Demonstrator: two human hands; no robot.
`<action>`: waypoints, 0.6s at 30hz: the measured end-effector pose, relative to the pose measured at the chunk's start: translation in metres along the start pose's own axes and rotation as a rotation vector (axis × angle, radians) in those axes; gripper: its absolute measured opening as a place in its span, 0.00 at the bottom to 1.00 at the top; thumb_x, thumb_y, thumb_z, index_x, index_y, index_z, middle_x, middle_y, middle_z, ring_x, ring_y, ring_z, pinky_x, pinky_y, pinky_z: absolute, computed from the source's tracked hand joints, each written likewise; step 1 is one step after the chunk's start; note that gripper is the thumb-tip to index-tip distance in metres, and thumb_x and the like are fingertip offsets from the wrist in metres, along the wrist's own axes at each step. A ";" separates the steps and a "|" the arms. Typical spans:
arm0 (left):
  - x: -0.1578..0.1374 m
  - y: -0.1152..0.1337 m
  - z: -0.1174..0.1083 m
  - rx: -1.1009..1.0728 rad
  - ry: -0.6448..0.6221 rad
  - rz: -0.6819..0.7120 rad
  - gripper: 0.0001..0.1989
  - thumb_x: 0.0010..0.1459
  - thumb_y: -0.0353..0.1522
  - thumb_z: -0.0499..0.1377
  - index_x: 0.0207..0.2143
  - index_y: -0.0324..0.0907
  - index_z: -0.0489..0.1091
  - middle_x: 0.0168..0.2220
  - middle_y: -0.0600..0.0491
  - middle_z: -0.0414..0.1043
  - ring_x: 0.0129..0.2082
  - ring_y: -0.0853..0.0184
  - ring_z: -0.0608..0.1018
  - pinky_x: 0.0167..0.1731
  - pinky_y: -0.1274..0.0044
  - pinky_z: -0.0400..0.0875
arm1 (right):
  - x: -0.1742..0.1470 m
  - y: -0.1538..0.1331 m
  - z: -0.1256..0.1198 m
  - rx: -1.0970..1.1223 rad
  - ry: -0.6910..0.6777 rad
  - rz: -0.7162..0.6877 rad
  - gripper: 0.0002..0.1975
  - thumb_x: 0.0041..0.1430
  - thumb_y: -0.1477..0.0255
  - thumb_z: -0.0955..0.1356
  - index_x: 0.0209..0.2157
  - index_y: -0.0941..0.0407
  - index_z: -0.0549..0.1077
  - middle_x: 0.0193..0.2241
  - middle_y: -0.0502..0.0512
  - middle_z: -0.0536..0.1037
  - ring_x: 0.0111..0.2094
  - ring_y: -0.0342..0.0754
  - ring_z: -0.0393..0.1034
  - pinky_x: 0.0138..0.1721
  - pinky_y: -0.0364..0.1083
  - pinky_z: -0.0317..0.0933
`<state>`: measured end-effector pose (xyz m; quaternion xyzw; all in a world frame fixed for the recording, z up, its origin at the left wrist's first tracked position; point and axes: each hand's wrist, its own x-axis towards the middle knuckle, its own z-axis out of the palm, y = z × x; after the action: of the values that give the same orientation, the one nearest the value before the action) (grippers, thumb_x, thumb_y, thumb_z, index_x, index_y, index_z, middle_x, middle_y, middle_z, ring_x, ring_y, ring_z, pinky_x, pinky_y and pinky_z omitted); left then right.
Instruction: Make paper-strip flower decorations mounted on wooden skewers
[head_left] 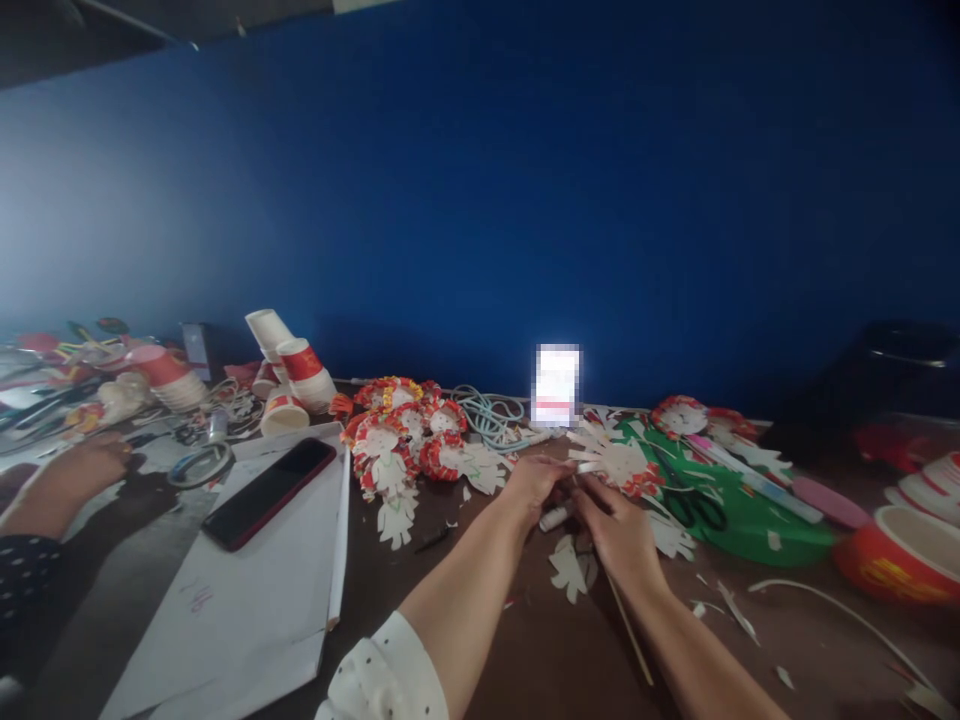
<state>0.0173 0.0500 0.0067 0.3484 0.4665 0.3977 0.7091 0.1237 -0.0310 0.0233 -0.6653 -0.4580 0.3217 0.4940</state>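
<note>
My left hand (541, 482) and my right hand (621, 528) meet at the fingertips, both closed in a pinch. A thin wooden stick (630, 632) runs from the fingertips down under my right hand toward the front. Just beyond the fingers is a white paper cut-out (611, 458) with fringed edges and red trim, its near edge at my left fingertips. The exact grip is partly hidden. Below my left fingers lies a small white roll (555, 517). A loose white paper hand shape (570, 570) rests on the brown table between my forearms.
Red-trimmed paper crafts (405, 440) are heaped left of my hands. A phone (270, 492) lies on a white board (225, 600). Black-handled scissors (697, 510) rest on green sheet (780, 535); a red paper bowl (900, 560) stands right. Another person's hand (82, 475) is at far left.
</note>
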 end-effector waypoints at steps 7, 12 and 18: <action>-0.010 0.010 0.005 -0.064 0.012 -0.031 0.08 0.48 0.25 0.67 0.22 0.35 0.71 0.16 0.56 0.65 0.14 0.77 0.62 0.16 0.81 0.53 | 0.003 0.004 0.000 -0.009 0.009 -0.060 0.23 0.46 0.58 0.69 0.39 0.57 0.84 0.37 0.59 0.85 0.44 0.62 0.78 0.43 0.53 0.70; -0.009 0.009 0.004 -0.105 0.016 -0.024 0.13 0.41 0.25 0.72 0.19 0.36 0.69 0.16 0.58 0.64 0.14 0.78 0.62 0.15 0.82 0.53 | 0.004 0.002 -0.001 -0.022 -0.005 -0.074 0.22 0.47 0.58 0.69 0.37 0.57 0.84 0.38 0.60 0.85 0.43 0.62 0.78 0.46 0.54 0.70; -0.009 0.009 0.000 -0.076 0.005 -0.040 0.12 0.39 0.28 0.75 0.24 0.34 0.74 0.18 0.56 0.68 0.16 0.78 0.63 0.17 0.83 0.54 | 0.003 -0.004 -0.004 -0.033 -0.013 -0.081 0.22 0.47 0.58 0.67 0.37 0.57 0.84 0.37 0.61 0.85 0.41 0.61 0.78 0.45 0.54 0.70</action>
<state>0.0128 0.0462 0.0178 0.3107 0.4597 0.4017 0.7285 0.1271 -0.0293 0.0283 -0.6520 -0.4931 0.2983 0.4927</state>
